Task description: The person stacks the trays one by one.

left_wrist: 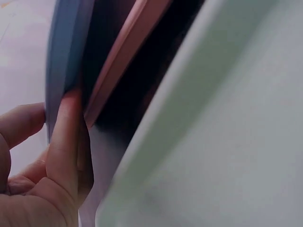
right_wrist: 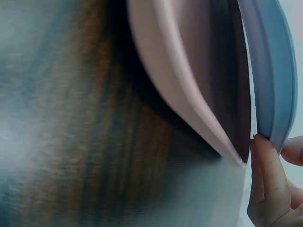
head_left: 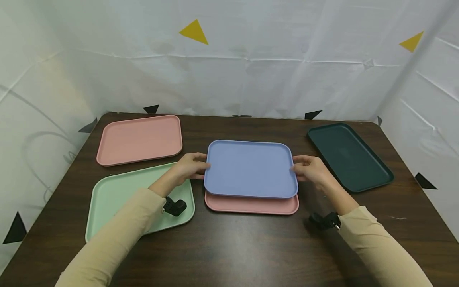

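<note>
Between both hands is a blue tray (head_left: 250, 169), raised above a pink tray (head_left: 252, 204) that lies on the table. My left hand (head_left: 191, 166) pinches the blue tray's left edge, thumb on top and fingers beneath. On the opposite short edge my right hand (head_left: 311, 170) grips it the same way. In the left wrist view a gap shows between the blue tray (left_wrist: 66, 61) and the pink rim (left_wrist: 118, 56) below. The right wrist view also shows the blue tray (right_wrist: 272, 71) apart from the pink one (right_wrist: 175, 71).
A light green tray (head_left: 118, 199) lies under my left forearm, with a second pink tray (head_left: 141, 139) behind it. At the right a dark green tray (head_left: 349, 157) sits at an angle. White sheeting (head_left: 251, 87) surrounds the dark wooden table (head_left: 236, 247).
</note>
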Available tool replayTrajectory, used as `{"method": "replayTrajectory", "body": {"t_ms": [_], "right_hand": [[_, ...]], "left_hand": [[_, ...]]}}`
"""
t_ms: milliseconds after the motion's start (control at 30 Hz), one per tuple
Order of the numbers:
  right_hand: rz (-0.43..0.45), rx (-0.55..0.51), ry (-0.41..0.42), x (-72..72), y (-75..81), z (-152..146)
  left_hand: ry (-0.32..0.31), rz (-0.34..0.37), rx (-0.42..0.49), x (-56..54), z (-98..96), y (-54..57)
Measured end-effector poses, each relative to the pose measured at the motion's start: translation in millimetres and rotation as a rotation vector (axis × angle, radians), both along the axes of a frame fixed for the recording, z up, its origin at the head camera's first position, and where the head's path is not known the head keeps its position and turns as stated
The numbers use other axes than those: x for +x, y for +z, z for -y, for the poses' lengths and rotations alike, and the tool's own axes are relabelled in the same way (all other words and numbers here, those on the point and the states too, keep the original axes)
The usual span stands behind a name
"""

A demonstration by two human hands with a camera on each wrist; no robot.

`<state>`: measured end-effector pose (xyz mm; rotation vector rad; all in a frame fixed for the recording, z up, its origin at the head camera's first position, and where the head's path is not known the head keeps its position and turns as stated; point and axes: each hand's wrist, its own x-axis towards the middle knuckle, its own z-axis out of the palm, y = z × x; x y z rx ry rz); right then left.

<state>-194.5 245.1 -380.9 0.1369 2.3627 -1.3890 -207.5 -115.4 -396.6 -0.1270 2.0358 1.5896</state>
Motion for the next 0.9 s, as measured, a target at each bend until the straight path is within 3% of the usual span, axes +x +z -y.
{"method": "replayTrajectory", "body": {"t_ms": [533, 900], "right_hand": [[0.036, -0.052, 0.012, 8.0, -3.0, -2], [0.057, -0.072, 0.023, 12.9, -2.5, -3]], "left_hand": [[0.023, -0.028, -0.042, 8.9, -1.7, 2.1], [-0.011, -0.039, -0.068, 12.7, -2.5, 2.0]]}}
